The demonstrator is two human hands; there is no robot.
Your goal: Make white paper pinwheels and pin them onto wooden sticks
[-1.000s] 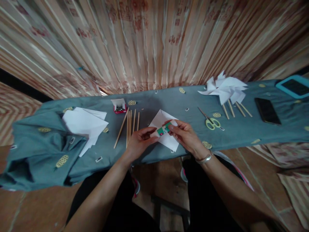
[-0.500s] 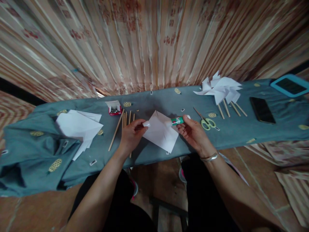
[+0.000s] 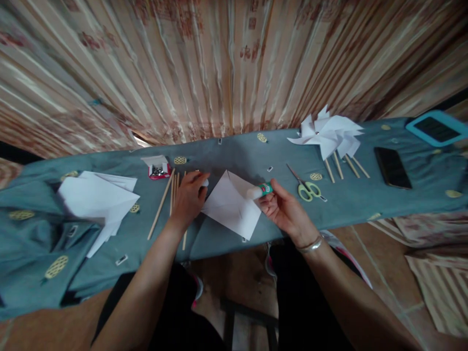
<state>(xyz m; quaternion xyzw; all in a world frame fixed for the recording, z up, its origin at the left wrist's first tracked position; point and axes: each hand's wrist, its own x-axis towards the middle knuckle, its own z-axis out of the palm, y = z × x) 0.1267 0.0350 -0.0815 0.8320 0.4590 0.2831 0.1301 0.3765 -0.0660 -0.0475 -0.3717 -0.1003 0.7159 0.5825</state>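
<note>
My right hand [image 3: 287, 212] is closed around a green-labelled glue stick [image 3: 265, 189], its uncapped white end pointing left over a square sheet of white paper [image 3: 232, 204]. Crease lines or cuts run in from the sheet's corners, and it lies flat on the cloth. To the left of the sheet, my left hand [image 3: 189, 195] is palm down, with the white glue stick cap [image 3: 205, 183] at its curled fingertips. Partly beneath that hand lie several thin wooden sticks [image 3: 161, 207].
Green-handled scissors [image 3: 309, 190] rest right of the paper. Beyond are finished paper pinwheels [image 3: 331, 134] on sticks, a black phone [image 3: 392, 167] and a blue-framed tablet [image 3: 437, 127]. At left are a red box of pins [image 3: 159, 170] and stacked white paper [image 3: 95, 195].
My left hand has moved left, away from the paper, and turned palm down with the cap. My right hand still holds the glue stick over the sheet's right side. The view has shifted slightly.
</note>
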